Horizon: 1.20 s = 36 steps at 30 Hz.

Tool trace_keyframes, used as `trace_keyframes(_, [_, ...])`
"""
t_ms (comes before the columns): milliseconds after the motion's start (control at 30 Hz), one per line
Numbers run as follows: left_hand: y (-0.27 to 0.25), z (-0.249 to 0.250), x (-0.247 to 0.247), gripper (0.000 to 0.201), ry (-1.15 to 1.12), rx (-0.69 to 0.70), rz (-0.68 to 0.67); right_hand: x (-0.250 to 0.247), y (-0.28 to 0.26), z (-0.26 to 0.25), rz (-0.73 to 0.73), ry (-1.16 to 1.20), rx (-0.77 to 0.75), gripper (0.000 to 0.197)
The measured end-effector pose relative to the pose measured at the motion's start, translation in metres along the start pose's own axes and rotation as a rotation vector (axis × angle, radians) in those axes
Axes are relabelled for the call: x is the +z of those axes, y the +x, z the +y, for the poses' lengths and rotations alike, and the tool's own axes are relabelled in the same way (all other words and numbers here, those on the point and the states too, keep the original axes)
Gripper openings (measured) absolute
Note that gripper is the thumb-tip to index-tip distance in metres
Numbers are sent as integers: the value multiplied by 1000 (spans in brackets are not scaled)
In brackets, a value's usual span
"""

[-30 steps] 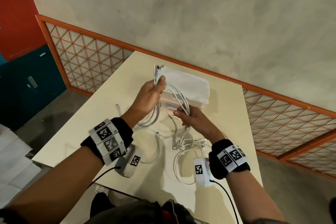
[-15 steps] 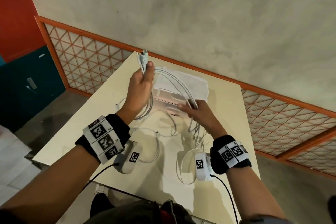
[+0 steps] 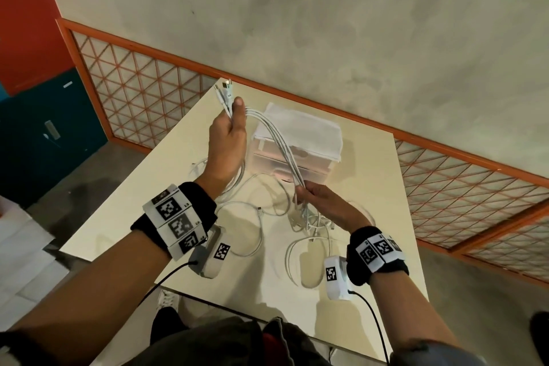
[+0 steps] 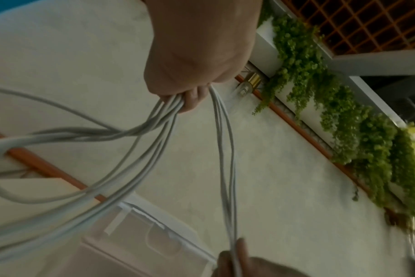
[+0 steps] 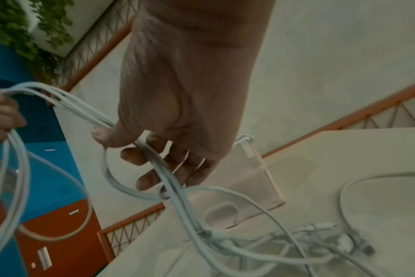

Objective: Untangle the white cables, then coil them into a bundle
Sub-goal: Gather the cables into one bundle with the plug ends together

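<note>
Several white cables stretch between my two hands above the cream table. My left hand is raised at the far left and grips one end of them, with the plugs sticking up past the thumb. In the left wrist view the white cables leave my left hand as loops and a straight run. My right hand pinches the same strands lower down. The right wrist view shows the white cables passing between thumb and fingers of my right hand. Tangled ends lie on the table below.
A translucent plastic box with a folded white cloth on top stands at the far side of the table, just behind the cables. An orange lattice railing runs along the table's far edge. Loose cable loops lie near me.
My left hand has risen up and away to the far left with the plug ends, drawing the cables taut. My right hand has slid down along the strands toward me.
</note>
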State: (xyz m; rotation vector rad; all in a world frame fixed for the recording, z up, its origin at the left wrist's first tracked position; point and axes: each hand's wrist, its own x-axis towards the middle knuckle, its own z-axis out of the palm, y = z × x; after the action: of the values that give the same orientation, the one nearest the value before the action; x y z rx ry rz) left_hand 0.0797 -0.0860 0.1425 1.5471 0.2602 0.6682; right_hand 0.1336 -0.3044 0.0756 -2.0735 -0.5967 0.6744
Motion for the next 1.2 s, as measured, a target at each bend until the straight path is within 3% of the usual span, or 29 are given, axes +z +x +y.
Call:
trace_keyframes(133, [4, 14, -1, 46, -103, 2, -13, 4, 6, 9, -48, -132, 18, 19])
trace_keyframes(267, [2, 28, 3, 44, -164, 60, -64, 7, 9, 8, 99, -289, 38, 7])
trace_keyframes(433, [-2, 31, 7, 44, -186, 74, -60, 7, 11, -1, 241, -396, 21, 9])
trace_keyframes(567, [1, 36, 1, 42, -184, 87, -51, 0, 9, -6, 269, -469, -4, 15])
trace_keyframes(700, [9, 33, -9, 43, -160, 100, -6, -11, 7, -15, 293, -309, 27, 21])
trace_keyframes(867, [14, 30, -11, 46, -129, 111, 11, -25, 7, -14, 371, -377, -115, 11])
trace_keyframes(933, [15, 31, -9, 45, -134, 113, 3, -26, 7, -13, 383, -293, -138, 11])
trace_keyframes(1033, [14, 35, -6, 44, -144, 113, -2, -22, 8, -8, 252, -168, -64, 16])
trace_keyframes(1200, [14, 47, -2, 42, -163, 122, 8, 3, 5, 30, -120, -321, 82, 8])
